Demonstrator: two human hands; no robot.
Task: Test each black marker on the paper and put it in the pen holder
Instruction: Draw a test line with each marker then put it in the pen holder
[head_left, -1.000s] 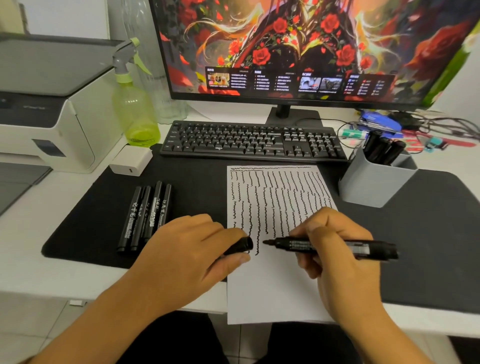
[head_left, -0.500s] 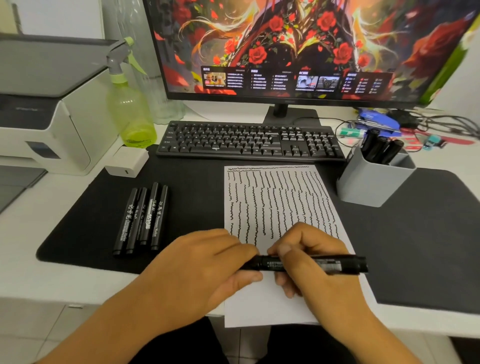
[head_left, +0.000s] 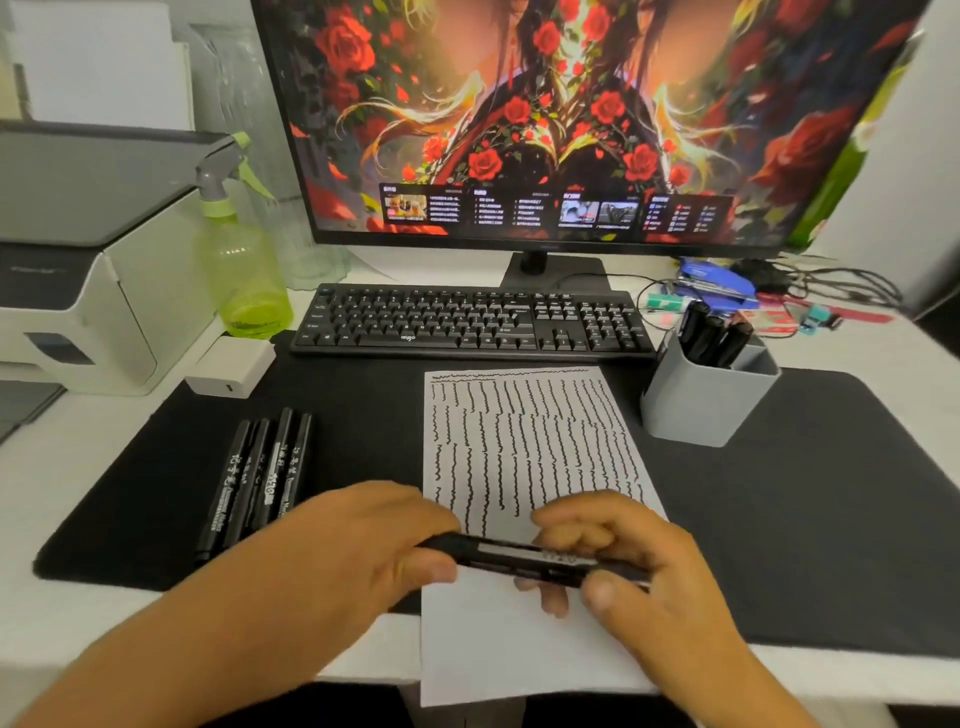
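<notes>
marker (head_left: 524, 558): black, level over paper (head_left: 524, 447) | holder (head_left: 701, 405): grey, markers inside

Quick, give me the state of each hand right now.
Left hand: closed on the left end of the black marker.
Right hand: closed on the same marker's right part, held above the paper.

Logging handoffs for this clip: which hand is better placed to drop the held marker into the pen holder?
Right. The right hand already grips the marker, and the pen holder stands on the right side of the desk, beyond it. The left hand would have to cross over.
</notes>
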